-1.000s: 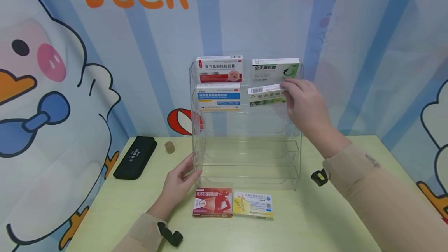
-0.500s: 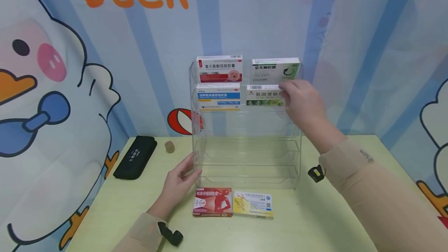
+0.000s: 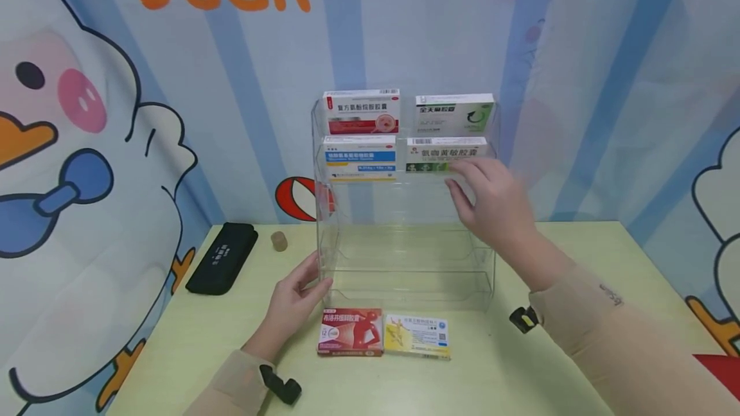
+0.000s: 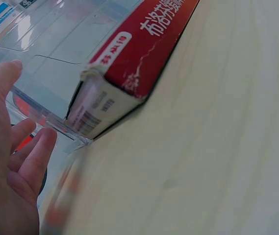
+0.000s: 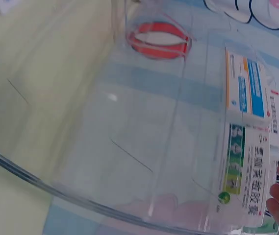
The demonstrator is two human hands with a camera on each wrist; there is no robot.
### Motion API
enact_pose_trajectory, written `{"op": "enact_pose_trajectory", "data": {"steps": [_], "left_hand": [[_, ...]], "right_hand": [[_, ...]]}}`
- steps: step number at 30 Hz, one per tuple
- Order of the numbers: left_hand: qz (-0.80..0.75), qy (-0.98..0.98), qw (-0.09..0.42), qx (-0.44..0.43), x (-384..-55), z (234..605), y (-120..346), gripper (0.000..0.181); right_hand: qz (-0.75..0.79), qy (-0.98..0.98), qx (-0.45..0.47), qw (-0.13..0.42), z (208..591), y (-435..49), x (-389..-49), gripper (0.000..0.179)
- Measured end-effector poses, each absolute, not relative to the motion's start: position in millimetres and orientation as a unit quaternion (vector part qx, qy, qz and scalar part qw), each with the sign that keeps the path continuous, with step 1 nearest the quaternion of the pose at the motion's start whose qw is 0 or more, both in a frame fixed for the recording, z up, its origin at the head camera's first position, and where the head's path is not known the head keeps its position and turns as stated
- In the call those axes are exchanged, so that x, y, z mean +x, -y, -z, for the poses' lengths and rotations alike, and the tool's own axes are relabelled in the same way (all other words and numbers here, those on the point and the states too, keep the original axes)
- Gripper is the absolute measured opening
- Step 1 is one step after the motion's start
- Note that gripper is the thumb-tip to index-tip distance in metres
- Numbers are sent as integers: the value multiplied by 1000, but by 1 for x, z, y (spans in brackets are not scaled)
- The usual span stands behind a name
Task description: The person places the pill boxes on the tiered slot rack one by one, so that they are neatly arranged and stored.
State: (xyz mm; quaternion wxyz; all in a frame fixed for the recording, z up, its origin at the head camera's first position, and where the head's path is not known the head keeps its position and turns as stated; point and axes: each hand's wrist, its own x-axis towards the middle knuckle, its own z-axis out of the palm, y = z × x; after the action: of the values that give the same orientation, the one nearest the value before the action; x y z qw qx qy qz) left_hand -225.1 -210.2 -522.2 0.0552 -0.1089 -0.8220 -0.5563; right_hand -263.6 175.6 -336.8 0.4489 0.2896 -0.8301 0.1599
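1. The right hand [image 3: 491, 201] has let go of the corner of the green and white box [image 3: 433, 154] and come down a bit. Now it holds nothing: the thumb is apart from the bent fingers. The fingertips are in front of the box's lower right part; I cannot tell if they touch it.
2. The table [image 3: 491, 371] has the clear rack [image 3: 405, 282] standing on it, at the far side.
3. The left hand [image 3: 295, 300] has stayed low on the rack's left edge. It holds that edge, with the thumb and fingers on either side.
4. To the left, a black case [image 3: 222, 259] lies flat.
5. The green and white box was tipped; now it sits straight in the second row, on the right. I think that box is done. A blue and white box [image 3: 361, 159] is just to its left. Above them are a red and white box [image 3: 362, 113], left, and a green arrow box [image 3: 455, 114], right.
6. A red box [image 3: 349, 332] and a yellow and white box [image 3: 417, 337] lie side by side on the near side, not on the rack yet.
7. A little brown plug [image 3: 279, 241] is left of the rack.
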Motion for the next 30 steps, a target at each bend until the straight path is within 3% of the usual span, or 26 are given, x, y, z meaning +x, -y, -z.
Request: {"op": "enact_pose_trajectory", "data": {"steps": [19,30], "left_hand": [[562,819,50,-103,-225,520,209,67],[564,819,47,-96,-225,520,209,67]], "right_hand": [[-231,862,314,325,422,-169,-199,37],[-247,867,336,274,467,-168,-182,35]]}}
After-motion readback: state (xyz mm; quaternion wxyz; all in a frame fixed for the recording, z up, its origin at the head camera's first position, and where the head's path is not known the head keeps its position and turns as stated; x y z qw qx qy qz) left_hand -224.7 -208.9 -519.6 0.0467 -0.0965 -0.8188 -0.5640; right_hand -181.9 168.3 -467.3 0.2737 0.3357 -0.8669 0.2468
